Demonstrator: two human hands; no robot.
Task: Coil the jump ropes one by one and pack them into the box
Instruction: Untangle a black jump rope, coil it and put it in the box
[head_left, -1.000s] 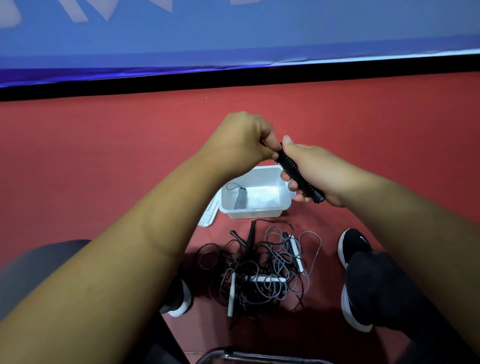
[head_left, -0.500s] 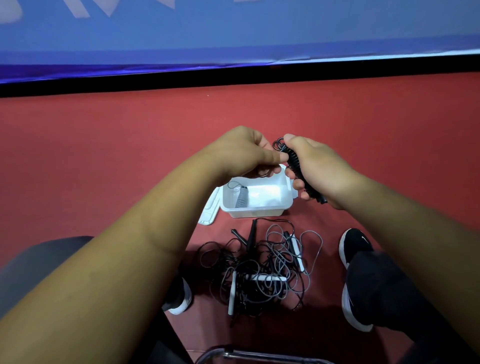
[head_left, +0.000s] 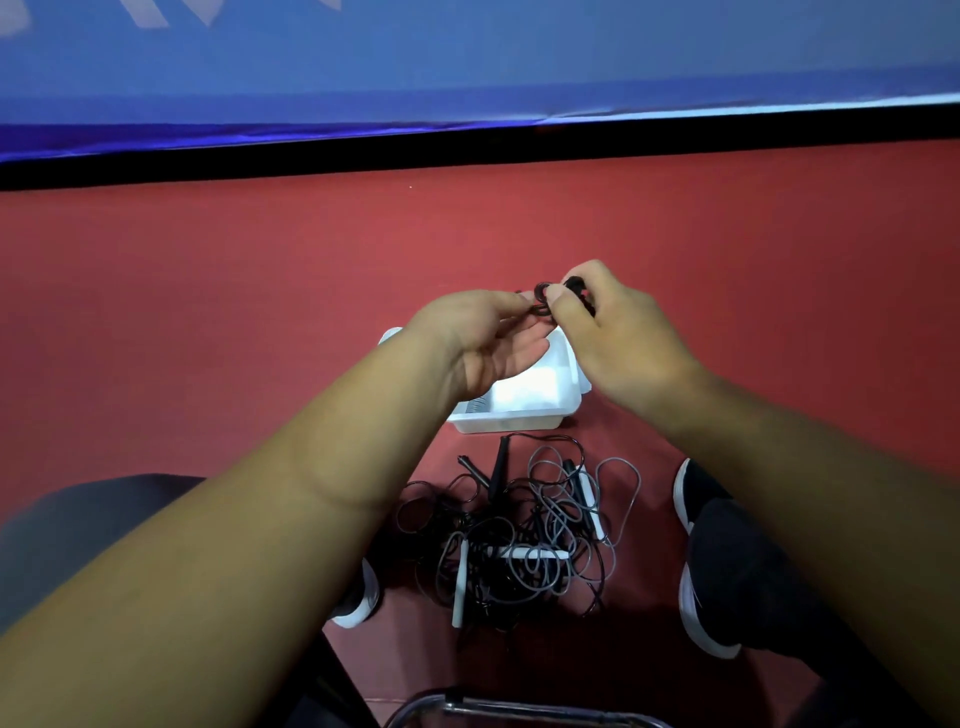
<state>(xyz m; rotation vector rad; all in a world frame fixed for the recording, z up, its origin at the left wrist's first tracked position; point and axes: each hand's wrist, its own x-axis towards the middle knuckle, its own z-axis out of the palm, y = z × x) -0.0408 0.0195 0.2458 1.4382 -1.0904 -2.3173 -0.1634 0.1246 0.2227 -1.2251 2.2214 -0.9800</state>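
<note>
Right hand gripped black jump rope, handle mostly hidden; left hand pinched its coil, twelve o'clock of half-covered white box.

Red floor carries white box, tangled jump ropes, two shoes.
</note>
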